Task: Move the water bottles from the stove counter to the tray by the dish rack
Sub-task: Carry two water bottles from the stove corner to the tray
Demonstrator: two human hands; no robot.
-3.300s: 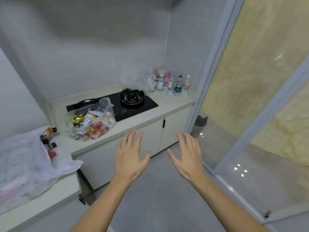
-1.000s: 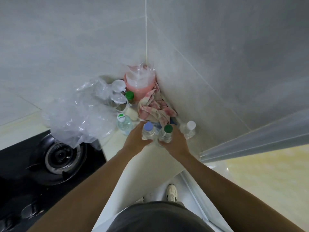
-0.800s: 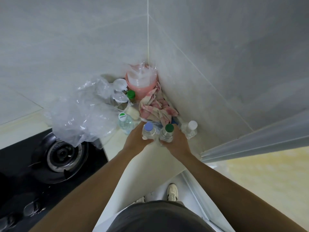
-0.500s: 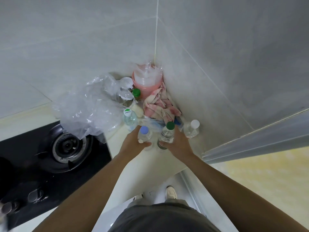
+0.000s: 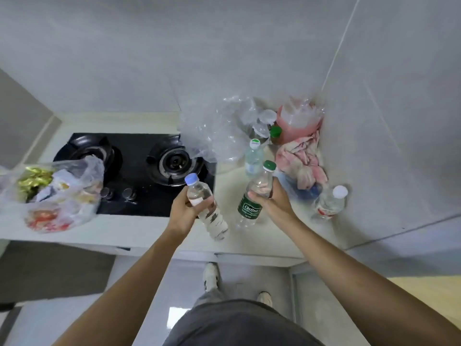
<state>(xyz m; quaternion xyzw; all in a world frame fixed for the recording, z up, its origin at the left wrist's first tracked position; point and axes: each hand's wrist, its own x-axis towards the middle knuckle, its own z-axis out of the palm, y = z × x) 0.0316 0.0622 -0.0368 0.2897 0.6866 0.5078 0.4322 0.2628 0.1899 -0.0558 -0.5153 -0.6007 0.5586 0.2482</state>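
At the far left a thin, wrinkled plastic bag [image 5: 57,193] of glossy packets is slumping beside the black glass stove [image 5: 134,171] with its round burners. My left hand [image 5: 184,211] is wrapping tight around the blue-capped bottle [image 5: 204,206], a clear ribbed cylinder tilting above the pale counter [image 5: 149,233]. My right hand [image 5: 273,203] is clasping the green-capped bottle [image 5: 254,196] over its dark green label. Behind them a clear bottle [image 5: 254,156] is standing near crumpled film [image 5: 214,128], a soft pink cloth [image 5: 301,161] and a white-capped bottle [image 5: 330,202].
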